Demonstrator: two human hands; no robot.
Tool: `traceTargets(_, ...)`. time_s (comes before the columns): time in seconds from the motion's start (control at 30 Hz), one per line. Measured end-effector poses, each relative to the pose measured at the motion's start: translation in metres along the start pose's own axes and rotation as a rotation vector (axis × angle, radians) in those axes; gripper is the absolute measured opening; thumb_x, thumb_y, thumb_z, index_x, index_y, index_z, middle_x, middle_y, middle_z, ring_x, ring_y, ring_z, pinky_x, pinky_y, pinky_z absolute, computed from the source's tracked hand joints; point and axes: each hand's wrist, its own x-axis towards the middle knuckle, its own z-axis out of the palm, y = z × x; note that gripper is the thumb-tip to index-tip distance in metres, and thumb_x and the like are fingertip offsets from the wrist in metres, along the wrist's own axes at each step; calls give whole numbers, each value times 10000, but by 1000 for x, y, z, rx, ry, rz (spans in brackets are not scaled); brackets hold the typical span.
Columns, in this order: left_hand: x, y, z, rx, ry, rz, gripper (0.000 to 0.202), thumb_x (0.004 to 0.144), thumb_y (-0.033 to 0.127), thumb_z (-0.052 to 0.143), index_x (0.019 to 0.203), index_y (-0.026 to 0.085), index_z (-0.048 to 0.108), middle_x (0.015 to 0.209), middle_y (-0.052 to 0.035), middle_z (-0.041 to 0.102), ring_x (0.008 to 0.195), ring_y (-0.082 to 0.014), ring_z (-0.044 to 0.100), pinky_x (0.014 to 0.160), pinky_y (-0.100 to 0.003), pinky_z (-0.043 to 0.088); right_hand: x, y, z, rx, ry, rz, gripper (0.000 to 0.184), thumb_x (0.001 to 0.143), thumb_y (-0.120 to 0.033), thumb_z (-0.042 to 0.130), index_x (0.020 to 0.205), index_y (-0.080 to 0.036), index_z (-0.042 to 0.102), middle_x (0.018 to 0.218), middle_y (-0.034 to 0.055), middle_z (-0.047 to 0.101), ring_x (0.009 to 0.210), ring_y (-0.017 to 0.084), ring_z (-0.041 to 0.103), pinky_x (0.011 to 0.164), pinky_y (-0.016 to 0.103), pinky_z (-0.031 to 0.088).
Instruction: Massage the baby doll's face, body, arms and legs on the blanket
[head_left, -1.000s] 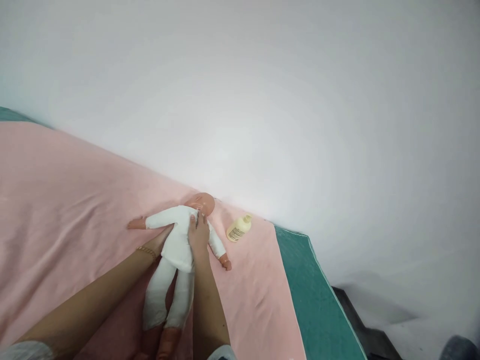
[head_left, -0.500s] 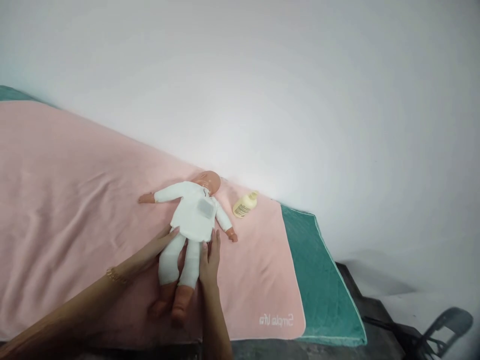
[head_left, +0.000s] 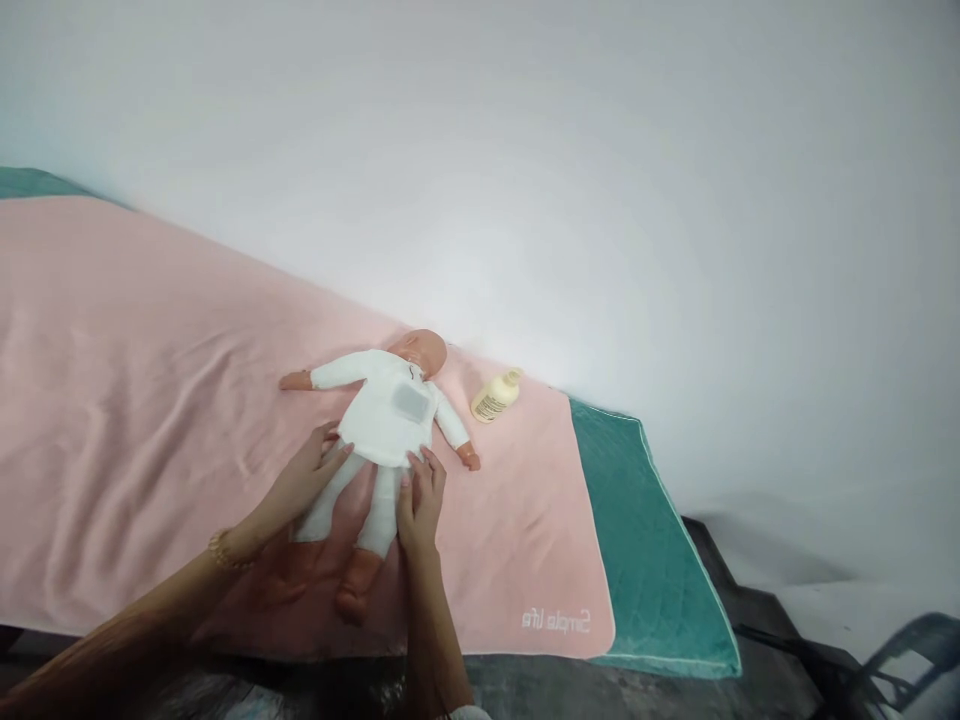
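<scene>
A baby doll in a white top and white trousers lies on its back on a pink blanket, head toward the wall and arms spread. My left hand is closed against the doll's hip and upper leg, thumb at the hem of the top. At the opposite hip, my right hand closes on the doll's side with its fingertips at the hem. Part of the doll's upper legs is covered by my hands. A pale yellow bottle lies tilted on the blanket beside the doll's arm.
Under the blanket, a green quilted cover shows at the right end and far left corner. A white wall runs along the back. A dark folding chair stands on the floor at the lower right.
Both hands have shifted slightly up toward the hem of the doll's top. The doll's legs lie farther apart. The camera view has shifted a little.
</scene>
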Motion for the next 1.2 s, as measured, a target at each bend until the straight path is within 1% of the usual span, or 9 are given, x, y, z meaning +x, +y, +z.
traceTargets(0.07,-1,4,-3,105,108,128,538,938,489,461,1348,142,474,1236,-163,626,1086,-313,634,912,-473,530,5,-2,0,13,6,-26,359,1001,-314,407,1262,-217,632,1254,138,567,1233,225,525,1040,431,467)
traceTargets(0.13,0,9,-6,223,174,365,399,957,384,448,1274,159,541,1243,-146,621,1140,-316,584,987,-491,468,10,-3,0,28,12,-45,347,999,-317,413,1217,-223,666,1157,121,594,1152,221,551,994,416,480)
traceTargets(0.23,5,15,-7,283,36,700,253,971,239,430,1128,202,626,1158,-74,674,1122,-262,572,1007,-440,432,16,-3,2,54,9,-58,335,996,-319,424,1145,-225,709,1080,104,601,1078,215,552,952,402,474)
traceTargets(0.3,11,16,-5,308,-94,799,250,965,197,437,1102,205,645,1112,-48,693,1094,-239,575,985,-414,432,19,-1,4,71,-11,-44,332,995,-325,431,1100,-221,729,1048,97,603,1050,212,548,938,393,466)
traceTargets(0.4,17,14,4,376,-189,779,264,945,183,441,1089,198,662,1109,-49,694,1090,-247,567,948,-417,430,22,1,7,88,-59,1,343,998,-348,434,1044,-219,748,997,87,613,1020,211,546,917,382,456)
traceTargets(0.53,20,9,14,431,-218,685,235,934,195,456,1045,202,663,1093,-50,690,1076,-258,564,912,-426,421,25,3,11,98,-90,53,366,999,-378,437,972,-224,768,940,74,625,973,209,551,893,372,444)
traceTargets(0.77,24,20,10,427,-247,679,190,953,249,487,1044,207,649,1077,-56,667,1050,-259,547,877,-409,405,39,-2,12,122,-95,111,385,998,-382,440,889,-232,778,849,57,622,909,206,560,858,357,441)
traceTargets(0.93,27,33,6,349,-190,714,240,994,270,436,1097,195,639,1114,-68,645,1109,-249,511,950,-407,380,47,-10,14,102,-29,88,364,999,-358,437,913,-213,760,925,70,641,967,208,559,879,342,444)
traceTargets(1.2,34,19,16,389,-244,663,182,932,243,509,1020,181,656,1098,-77,648,1059,-256,517,931,-408,402,50,-3,31,-91,-119,179,295,978,-286,473,866,-194,730,929,75,652,925,222,531,847,349,412)
